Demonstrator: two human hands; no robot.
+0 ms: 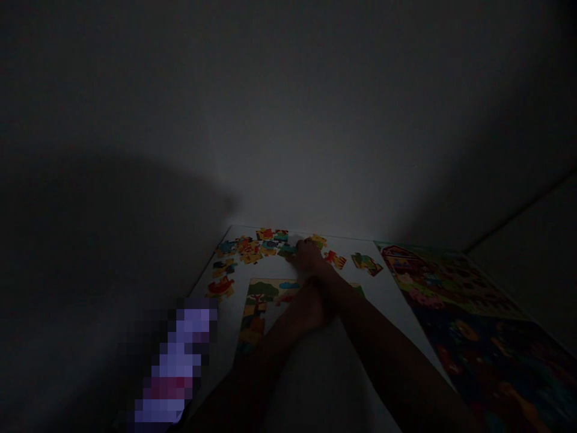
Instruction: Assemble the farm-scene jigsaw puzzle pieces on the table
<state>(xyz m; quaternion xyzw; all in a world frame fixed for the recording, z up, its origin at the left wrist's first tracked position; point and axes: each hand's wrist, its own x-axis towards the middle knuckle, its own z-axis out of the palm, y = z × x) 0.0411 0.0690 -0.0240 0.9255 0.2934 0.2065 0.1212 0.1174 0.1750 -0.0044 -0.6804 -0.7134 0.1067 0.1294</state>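
The room is dim. My right hand (309, 255) reaches to the far part of a white table, its fingers curled down among loose jigsaw puzzle pieces. A green and yellow piece (287, 251) lies just left of the fingertips, and a yellow piece (319, 240) lies just behind them. Whatever is between those fingers is hidden. My left hand (311, 307) is low over a partly filled puzzle board (259, 288), close under the right wrist. Its fingers are lost in shadow and behind the right arm. The board shows a tree at its upper left corner.
Several loose pieces (246, 246) cluster at the far left. A red-striped piece (334, 259) and joined green pieces (367, 263) lie right of my hand. Colourful picture sheets (433, 282) cover the table's right side. A wall (315, 150) stands behind. A pixelated bright object (171, 367) is lower left.
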